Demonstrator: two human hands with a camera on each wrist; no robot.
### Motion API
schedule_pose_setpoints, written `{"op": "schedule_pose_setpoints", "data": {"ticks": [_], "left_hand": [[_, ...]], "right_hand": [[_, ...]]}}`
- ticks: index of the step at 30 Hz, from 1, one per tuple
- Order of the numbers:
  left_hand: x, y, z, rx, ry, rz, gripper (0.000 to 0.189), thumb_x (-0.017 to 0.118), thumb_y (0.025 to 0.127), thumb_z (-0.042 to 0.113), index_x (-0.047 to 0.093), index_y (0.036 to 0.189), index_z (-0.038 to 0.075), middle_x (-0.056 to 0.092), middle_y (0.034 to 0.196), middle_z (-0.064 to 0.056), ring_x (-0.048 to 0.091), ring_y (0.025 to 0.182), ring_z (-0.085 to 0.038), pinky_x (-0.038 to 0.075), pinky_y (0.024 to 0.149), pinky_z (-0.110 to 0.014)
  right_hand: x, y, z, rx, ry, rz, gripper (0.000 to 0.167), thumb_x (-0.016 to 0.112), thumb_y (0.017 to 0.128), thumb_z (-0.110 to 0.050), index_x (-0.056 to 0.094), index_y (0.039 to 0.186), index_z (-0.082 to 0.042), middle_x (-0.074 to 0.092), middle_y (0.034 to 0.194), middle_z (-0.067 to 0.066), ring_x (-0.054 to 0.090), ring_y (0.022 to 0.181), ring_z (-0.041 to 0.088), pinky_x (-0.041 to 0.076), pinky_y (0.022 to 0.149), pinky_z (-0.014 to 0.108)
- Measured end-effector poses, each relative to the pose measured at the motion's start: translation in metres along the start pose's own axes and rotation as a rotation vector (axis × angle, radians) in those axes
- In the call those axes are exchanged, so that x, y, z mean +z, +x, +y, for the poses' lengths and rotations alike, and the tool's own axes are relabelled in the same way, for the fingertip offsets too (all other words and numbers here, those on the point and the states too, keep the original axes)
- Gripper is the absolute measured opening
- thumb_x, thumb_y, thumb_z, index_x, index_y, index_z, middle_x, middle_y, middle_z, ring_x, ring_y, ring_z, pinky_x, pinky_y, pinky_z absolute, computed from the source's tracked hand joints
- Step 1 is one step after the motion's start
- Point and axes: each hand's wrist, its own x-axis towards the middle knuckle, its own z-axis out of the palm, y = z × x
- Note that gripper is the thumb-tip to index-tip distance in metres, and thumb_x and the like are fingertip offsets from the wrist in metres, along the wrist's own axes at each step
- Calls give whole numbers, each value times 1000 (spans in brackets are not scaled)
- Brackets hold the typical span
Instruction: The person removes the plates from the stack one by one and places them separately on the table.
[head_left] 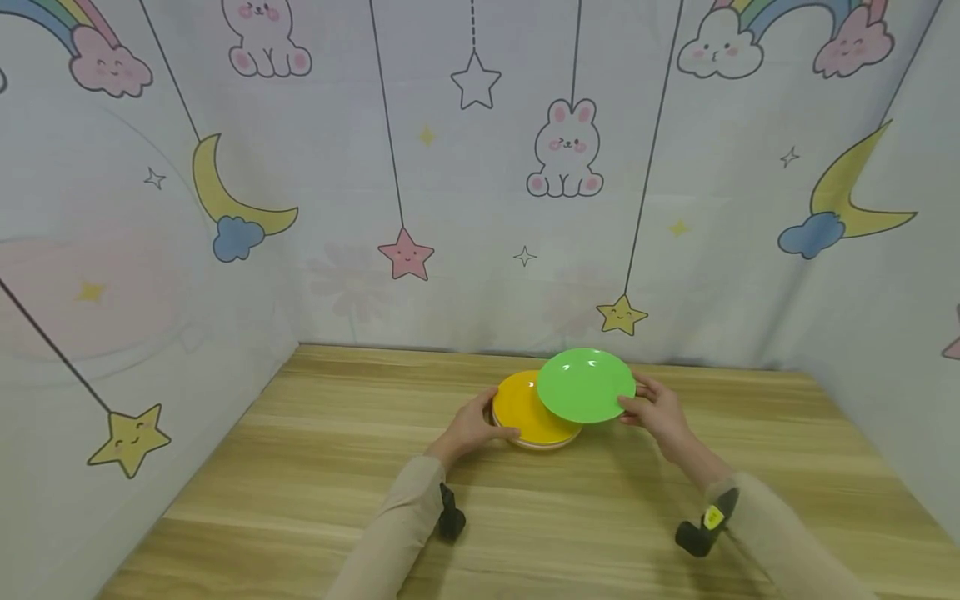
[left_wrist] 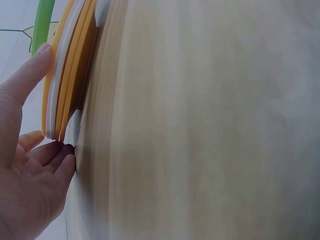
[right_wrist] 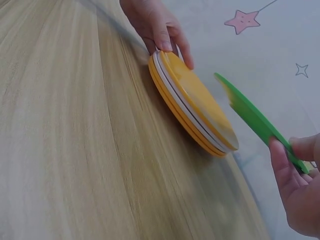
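Note:
My right hand (head_left: 660, 414) pinches a green plate (head_left: 587, 386) by its right rim, thumb on top and fingers below. The plate is held above a stack of plates (head_left: 525, 410) and overlaps its right side in the head view. Yellow-orange and white rims alternate in the stack (right_wrist: 187, 107), with a yellow plate on top. At the stack's left edge, my left hand (head_left: 474, 423) grips the rims between thumb and fingers. In the left wrist view its thumb (left_wrist: 35, 70) lies along the upper rim and the other fingers curl at the lower edge, near the wooden table.
The wood-grained table (head_left: 337, 475) extends around the stack, its back edge just behind the plates. A pale curtain (head_left: 480, 183) printed with stars, moons and rabbits hangs at the back and both sides. Black wrist devices (head_left: 450, 515) sit at the sleeves.

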Motion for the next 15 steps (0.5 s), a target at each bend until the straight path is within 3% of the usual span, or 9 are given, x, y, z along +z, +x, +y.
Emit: {"op": "schedule_pose_setpoints", "data": {"ticks": [11, 15], "left_hand": [[1, 1, -2, -16, -22, -8, 94, 77, 70, 39, 28, 141, 1, 31, 144, -15, 26, 133, -28, 24, 110, -40], [1, 2, -1, -20, -24, -8, 94, 77, 70, 39, 28, 141, 1, 31, 144, -14, 26, 133, -27, 24, 110, -40]], "right_hand": [[-13, -12, 4, 32, 59, 85, 68, 54, 89, -2, 15, 143, 1, 50, 102, 6, 58, 66, 2, 54, 67, 18], [-17, -17, 6, 49, 91, 135, 68, 53, 89, -2, 13, 144, 1, 47, 106, 7, 58, 67, 1, 54, 69, 17]]}}
